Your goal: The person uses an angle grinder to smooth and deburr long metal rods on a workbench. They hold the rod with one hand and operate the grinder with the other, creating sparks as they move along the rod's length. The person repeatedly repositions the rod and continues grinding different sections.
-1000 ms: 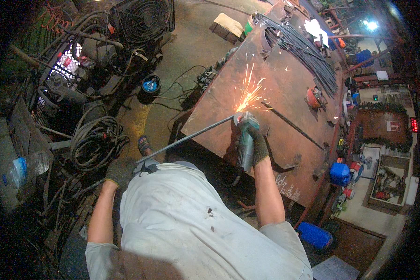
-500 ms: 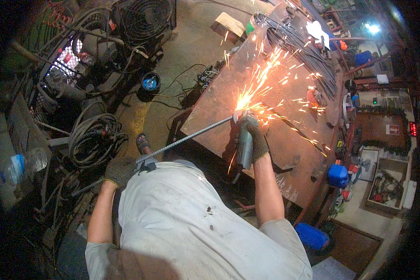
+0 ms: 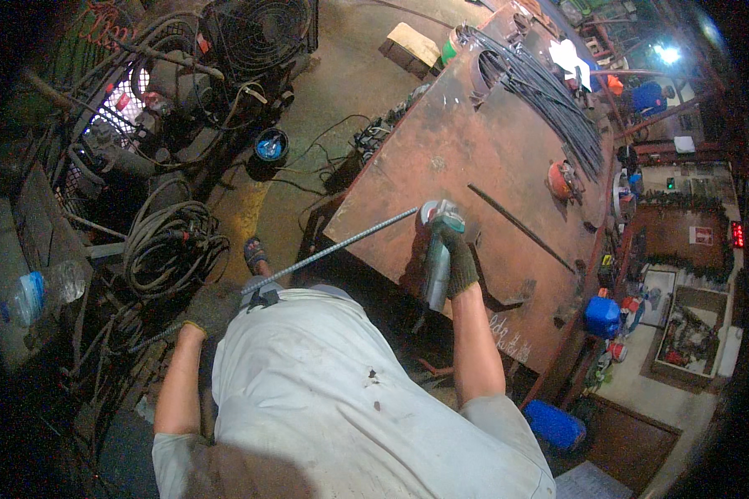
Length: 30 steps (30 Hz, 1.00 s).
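My left hand (image 3: 211,308), in a dark work glove, is closed round a ribbed steel rebar (image 3: 333,249) near my hip. The bar slants up to the right, its far end over the corner of a rusty steel table (image 3: 391,179). My gloved right hand (image 3: 462,264) grips a green and grey angle grinder (image 3: 438,270) over the table. Beside the bar's end is the grinder's disc (image 3: 429,213); whether they touch I cannot tell. No sparks show. A short dark rod (image 3: 520,227) lies on the table right of the grinder.
Farther along the table lie a bundle of thin rods (image 3: 553,104) and a red-orange tool (image 3: 562,180). A black bucket (image 3: 269,147) stands on the floor to the left, near coiled cables (image 3: 173,249) and a large fan (image 3: 262,33). Blue containers (image 3: 602,315) are at the right.
The bright spray of sparks from the grinder has stopped. My right hand and the grinder have shifted very slightly; my left hand still holds the rebar in nearly the same place.
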Available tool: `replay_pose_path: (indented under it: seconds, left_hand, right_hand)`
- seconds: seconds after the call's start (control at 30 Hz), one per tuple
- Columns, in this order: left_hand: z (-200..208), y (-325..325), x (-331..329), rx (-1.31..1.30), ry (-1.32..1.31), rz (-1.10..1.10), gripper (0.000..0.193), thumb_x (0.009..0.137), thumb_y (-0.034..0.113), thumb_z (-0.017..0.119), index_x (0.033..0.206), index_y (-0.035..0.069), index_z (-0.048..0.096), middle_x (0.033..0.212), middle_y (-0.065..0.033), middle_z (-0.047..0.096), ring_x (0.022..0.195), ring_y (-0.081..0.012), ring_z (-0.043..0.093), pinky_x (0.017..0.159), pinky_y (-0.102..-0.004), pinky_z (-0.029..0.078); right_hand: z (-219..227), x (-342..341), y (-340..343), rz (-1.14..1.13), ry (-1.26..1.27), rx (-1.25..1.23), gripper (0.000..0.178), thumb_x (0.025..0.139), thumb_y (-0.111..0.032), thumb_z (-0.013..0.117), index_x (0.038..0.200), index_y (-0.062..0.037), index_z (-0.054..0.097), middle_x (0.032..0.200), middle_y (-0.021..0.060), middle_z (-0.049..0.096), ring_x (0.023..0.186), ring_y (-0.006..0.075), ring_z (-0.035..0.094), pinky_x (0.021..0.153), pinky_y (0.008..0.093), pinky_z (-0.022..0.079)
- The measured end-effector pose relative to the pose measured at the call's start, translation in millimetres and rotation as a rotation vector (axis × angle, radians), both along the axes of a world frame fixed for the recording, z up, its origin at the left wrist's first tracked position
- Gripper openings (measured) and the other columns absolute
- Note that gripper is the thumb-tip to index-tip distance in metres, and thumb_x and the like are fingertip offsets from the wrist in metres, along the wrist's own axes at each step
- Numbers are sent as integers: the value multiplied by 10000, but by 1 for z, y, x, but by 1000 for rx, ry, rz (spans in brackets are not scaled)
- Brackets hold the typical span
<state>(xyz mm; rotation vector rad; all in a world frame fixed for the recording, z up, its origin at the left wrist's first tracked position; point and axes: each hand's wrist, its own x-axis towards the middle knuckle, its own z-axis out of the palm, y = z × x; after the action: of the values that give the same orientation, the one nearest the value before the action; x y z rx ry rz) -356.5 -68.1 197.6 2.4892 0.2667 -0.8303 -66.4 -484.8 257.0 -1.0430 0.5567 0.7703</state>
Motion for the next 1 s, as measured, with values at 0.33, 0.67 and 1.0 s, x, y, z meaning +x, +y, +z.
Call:
replay_pose_path:
  seconds: [0.33,0.67,1.0]
  left_hand:
    - [-22,5,-9,-12,-49,-139,323,987,269,539,1147,52,718,1161,-230,709,1058,-438,664,929,-528,507]
    - [28,-12,11,-161,88,415,405,934,392,631,1068,39,775,1062,-220,751,981,-406,716,859,-478,544]
    - [22,-11,6,-239,70,445,370,885,330,662,1072,32,775,1066,-231,746,986,-400,725,860,-460,557]
  right_hand:
    - [-5,-8,-10,75,106,188,401,934,-303,690,1252,-69,620,957,94,672,768,242,659,707,372,581]
    - [1,-4,-4,31,121,110,487,849,-376,727,1223,-79,632,918,104,696,719,262,677,667,419,596]
    - [-12,-2,-20,53,106,178,483,884,-366,714,1251,-66,621,970,116,692,773,258,680,702,391,601]
